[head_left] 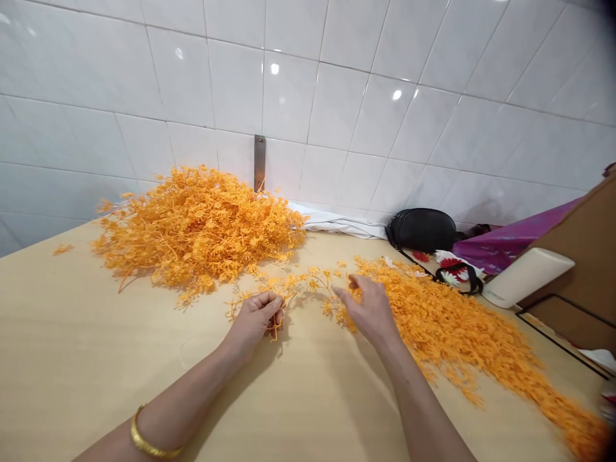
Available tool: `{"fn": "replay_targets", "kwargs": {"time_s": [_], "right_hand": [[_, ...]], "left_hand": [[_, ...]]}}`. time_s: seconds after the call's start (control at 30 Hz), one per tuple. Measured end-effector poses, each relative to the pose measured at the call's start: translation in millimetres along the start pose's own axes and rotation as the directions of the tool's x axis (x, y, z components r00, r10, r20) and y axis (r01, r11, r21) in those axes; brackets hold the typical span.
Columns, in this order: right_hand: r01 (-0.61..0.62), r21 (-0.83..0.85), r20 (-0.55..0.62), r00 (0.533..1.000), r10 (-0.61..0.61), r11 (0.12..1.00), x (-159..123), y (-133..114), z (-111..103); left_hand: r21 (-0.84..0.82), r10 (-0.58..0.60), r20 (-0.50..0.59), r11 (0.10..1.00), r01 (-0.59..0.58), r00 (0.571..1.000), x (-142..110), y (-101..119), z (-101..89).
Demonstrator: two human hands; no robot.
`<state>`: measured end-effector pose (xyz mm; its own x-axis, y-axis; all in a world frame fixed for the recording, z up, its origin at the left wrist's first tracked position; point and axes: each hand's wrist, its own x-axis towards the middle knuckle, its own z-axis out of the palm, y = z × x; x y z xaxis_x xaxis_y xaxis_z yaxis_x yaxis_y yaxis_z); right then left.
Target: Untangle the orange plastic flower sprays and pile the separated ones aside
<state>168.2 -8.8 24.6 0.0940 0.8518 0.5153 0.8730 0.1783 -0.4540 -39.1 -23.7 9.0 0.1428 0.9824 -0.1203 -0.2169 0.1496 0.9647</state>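
My left hand [255, 319] is closed in a pinch on the stem end of an orange plastic flower sprig [298, 282] that lies across the pale wooden table [86, 359]. My right hand [368, 308] rests at the near edge of a long spread of orange plastic flower pieces [462, 327], fingers bent and touching them. Whether the right fingers hold a piece is hidden. A big heap of orange flower sprigs [197, 228] lies at the back left of the table, apart from both hands.
A white tiled wall [337, 96] backs the table, with a metal bracket [260, 162] on it. A black pouch [422, 229], white cloth [337, 223], purple fabric [505, 244], a cream object [527, 274] and a brown board [582, 256] stand at the back right.
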Motion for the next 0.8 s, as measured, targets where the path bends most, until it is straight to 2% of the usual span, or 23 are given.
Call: {"fn": "replay_targets", "kwargs": {"time_s": [0.07, 0.1, 0.2, 0.27, 0.3, 0.37, 0.43, 0.5, 0.53, 0.63, 0.67, 0.7, 0.73, 0.77, 0.8], "right_hand": [[0.026, -0.033, 0.102, 0.994, -0.022, 0.999, -2, -4, 4], [0.043, -0.045, 0.113, 0.993, -0.037, 0.998, -3, -5, 5], [0.095, 0.036, 0.006, 0.995, -0.095, 0.995, -2, -13, 2], [0.087, 0.183, -0.058, 0.995, -0.078, 0.979, -2, -20, -2], [0.049, 0.288, -0.043, 0.998, -0.038, 0.956, -3, -24, -4], [-0.099, 0.53, 0.113, 0.993, 0.045, 0.842, -5, -32, -5], [-0.295, 0.694, 0.334, 0.94, 0.07, 0.657, -9, -38, -2], [-0.461, 0.721, 0.512, 0.858, 0.052, 0.518, -12, -42, 3], [-0.521, 0.706, 0.572, 0.819, 0.048, 0.479, -13, -42, 5], [-0.624, 0.652, 0.675, 0.737, 0.046, 0.432, -15, -42, 10], [-0.639, 0.642, 0.689, 0.723, 0.045, 0.424, -15, -42, 11], [-0.648, 0.637, 0.699, 0.714, 0.043, 0.418, -15, -42, 12], [-0.649, 0.636, 0.701, 0.712, 0.038, 0.417, -15, -42, 13], [-0.642, 0.643, 0.698, 0.716, 0.026, 0.419, -15, -42, 13], [-0.628, 0.654, 0.692, 0.722, 0.003, 0.423, -15, -42, 13]], "left_hand": [[0.006, 0.022, -0.023, 1.0, -0.022, 0.999, -1, 0, 1.3], [0.017, 0.038, -0.039, 0.999, -0.037, 0.999, -2, 0, 2.1], [0.08, 0.104, -0.081, 0.992, -0.097, 0.991, -4, 0, 3.9], [0.127, 0.161, -0.095, 0.981, -0.149, 0.982, -5, -1, 4.3], [0.152, 0.194, -0.108, 0.972, -0.176, 0.975, -5, -2, 4.2], [0.222, 0.253, -0.155, 0.951, -0.216, 0.955, -4, -3, 3.3], [0.342, 0.324, -0.214, 0.909, -0.241, 0.921, -3, -4, 2.0], [0.524, 0.467, -0.241, 0.801, -0.291, 0.851, -4, -2, 0.9], [0.625, 0.564, -0.227, 0.709, -0.325, 0.794, -6, 0, 0.6], [0.832, 0.811, -0.057, 0.361, -0.421, 0.582, -16, 7, 1.8], [0.848, 0.84, 0.021, 0.272, -0.454, 0.542, -19, 9, 2.9], [0.839, 0.842, 0.089, 0.224, -0.496, 0.531, -21, 10, 4.2], [0.813, 0.819, 0.144, 0.222, -0.539, 0.555, -22, 10, 5.7], [0.777, 0.772, 0.182, 0.267, -0.571, 0.609, -22, 8, 7.2], [0.736, 0.706, 0.2, 0.35, -0.58, 0.68, -21, 6, 8.8]]}}
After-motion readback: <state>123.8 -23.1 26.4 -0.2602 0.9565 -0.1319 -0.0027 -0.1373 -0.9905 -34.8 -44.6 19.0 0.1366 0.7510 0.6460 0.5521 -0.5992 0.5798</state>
